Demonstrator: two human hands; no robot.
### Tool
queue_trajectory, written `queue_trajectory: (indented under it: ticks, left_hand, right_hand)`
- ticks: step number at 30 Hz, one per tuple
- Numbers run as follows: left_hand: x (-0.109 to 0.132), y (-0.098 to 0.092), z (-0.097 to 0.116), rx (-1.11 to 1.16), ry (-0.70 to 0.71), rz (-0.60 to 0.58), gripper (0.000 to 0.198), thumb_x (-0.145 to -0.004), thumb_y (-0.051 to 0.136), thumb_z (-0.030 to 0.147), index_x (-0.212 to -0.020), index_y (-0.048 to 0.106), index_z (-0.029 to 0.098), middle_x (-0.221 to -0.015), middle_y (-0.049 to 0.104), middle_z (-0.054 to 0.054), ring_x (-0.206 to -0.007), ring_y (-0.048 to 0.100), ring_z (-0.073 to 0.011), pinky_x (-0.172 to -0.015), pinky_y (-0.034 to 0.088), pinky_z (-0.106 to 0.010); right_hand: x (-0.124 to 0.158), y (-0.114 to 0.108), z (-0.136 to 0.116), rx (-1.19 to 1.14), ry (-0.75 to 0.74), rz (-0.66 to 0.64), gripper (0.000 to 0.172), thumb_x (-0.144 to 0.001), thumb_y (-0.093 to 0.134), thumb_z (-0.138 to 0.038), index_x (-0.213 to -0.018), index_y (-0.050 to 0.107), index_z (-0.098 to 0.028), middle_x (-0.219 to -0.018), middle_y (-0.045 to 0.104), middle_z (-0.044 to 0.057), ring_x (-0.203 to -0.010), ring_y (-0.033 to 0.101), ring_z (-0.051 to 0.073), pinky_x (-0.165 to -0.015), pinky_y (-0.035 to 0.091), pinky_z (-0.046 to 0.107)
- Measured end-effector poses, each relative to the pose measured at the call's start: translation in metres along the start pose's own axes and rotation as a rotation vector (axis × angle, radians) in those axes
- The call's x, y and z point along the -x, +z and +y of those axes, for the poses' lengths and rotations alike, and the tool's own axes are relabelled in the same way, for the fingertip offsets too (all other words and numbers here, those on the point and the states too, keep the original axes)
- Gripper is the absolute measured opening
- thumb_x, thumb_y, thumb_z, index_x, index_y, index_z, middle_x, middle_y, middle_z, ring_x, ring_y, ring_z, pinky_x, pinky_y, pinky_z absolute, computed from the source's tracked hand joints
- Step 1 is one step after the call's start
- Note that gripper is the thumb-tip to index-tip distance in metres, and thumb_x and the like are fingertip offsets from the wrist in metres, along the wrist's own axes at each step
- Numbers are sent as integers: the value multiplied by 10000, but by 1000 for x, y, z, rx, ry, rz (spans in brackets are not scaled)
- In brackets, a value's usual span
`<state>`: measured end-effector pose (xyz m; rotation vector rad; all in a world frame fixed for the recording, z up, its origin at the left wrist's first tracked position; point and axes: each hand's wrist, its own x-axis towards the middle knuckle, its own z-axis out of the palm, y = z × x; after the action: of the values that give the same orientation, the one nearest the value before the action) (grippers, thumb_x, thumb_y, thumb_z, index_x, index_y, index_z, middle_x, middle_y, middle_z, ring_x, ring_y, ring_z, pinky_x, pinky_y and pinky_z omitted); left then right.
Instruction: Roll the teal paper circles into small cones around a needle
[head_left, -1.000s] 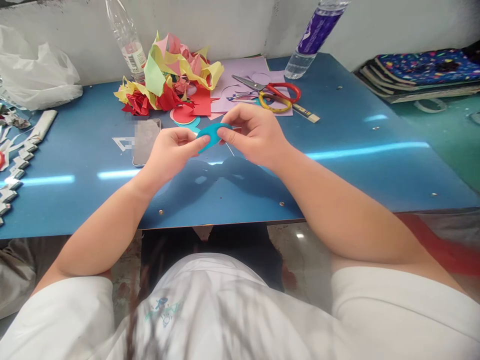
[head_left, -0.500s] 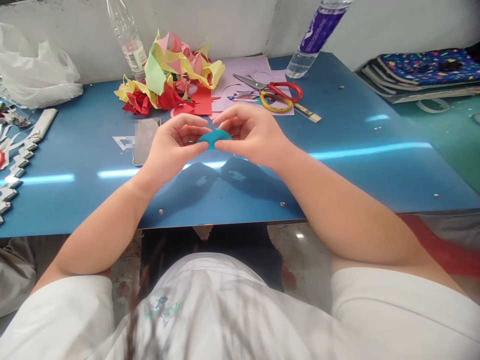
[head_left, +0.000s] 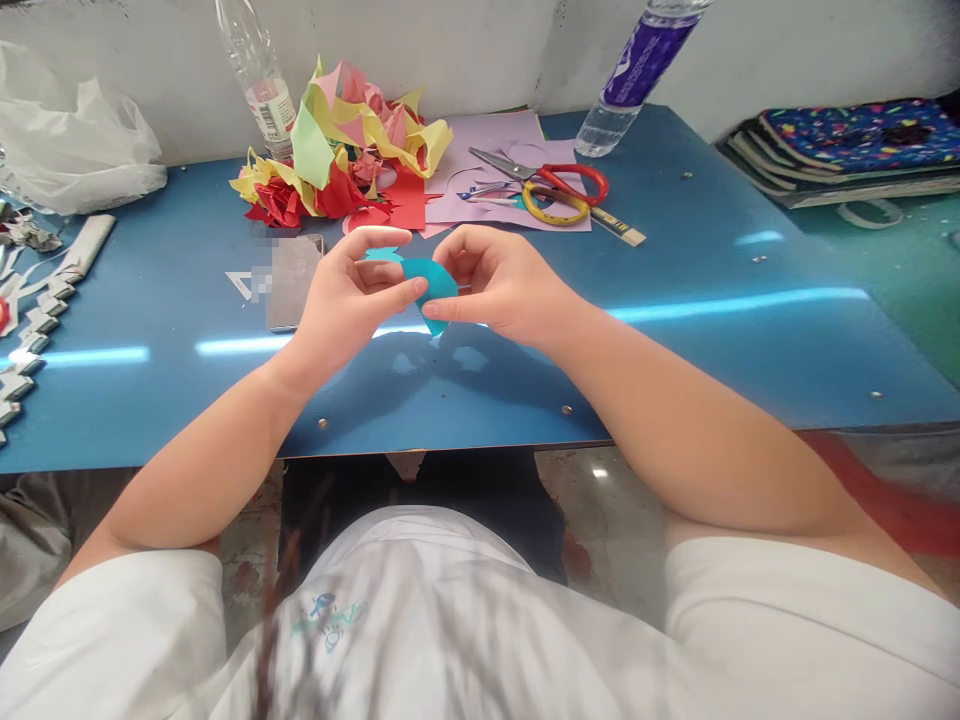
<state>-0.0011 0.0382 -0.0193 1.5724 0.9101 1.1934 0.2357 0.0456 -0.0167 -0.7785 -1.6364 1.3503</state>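
A small piece of turquoise paper (head_left: 433, 278) with a rounded edge is held above the table between my two hands. My left hand (head_left: 364, 275) pinches it from the left, the thumb on its near face. From the right, my right hand (head_left: 495, 275) grips its lower right edge between thumb and fingers. Another bit of turquoise paper (head_left: 384, 254) shows behind the left fingers; whether the two are joined I cannot tell. Beyond my hands lie scissors (head_left: 559, 190) with red and yellow handles, resting on purple paper (head_left: 495, 135).
A heap of crumpled coloured paper flowers (head_left: 345, 150) sits at the back, near an empty-looking bottle (head_left: 262, 100) and red paper (head_left: 409, 200). A tilted water bottle (head_left: 630, 80) stands back right. A phone-like flat object (head_left: 292, 285) lies left of my hands; folded paper strips (head_left: 37, 340) are far left.
The turquoise paper has turned from a flat, wide view to a tilted one, its point now facing down. A second turquoise part has come into sight behind my left fingers.
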Motion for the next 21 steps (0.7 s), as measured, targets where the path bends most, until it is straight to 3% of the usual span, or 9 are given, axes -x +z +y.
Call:
queue_trajectory:
  ticks: [6,12,16,21]
  left_hand:
    - [-3,-2,-10,-3,69,-85,657,-848,1117,468,-1363,741,312,-894,827,20,-821,856,-213,-691,700,-332]
    - [0,0,-3,34,30,-113,620,-864,1131,460,-1290,709,300,-957,851,-5,-910,892,-235,-750,733,-350]
    - [0,1,-3,41,-8,-135,551,-887,1124,478,-1180,703,277,-926,849,-9,-878,885,-234,-730,707,-356]
    - [-2,-4,-4,27,-18,-91,463,-936,1086,394,-1214,733,286,-916,849,12,-863,872,-210,-722,677,-347]
  right_hand:
    - [0,-2,-5,8,-69,2,534,-869,1105,-674,-916,798,-240,-855,789,7,-759,681,162,-692,580,329]
    - [0,4,-3,-16,-119,106,633,-803,1095,-808,-868,827,-238,-819,776,6,-690,630,146,-647,576,343]
    - [-3,7,2,-74,-90,183,653,-741,1133,-800,-885,821,-245,-826,791,2,-703,657,151,-661,630,343]
    - [-5,1,5,-149,-37,145,621,-709,1194,-691,-893,814,-236,-816,761,-17,-692,662,135,-654,643,330]
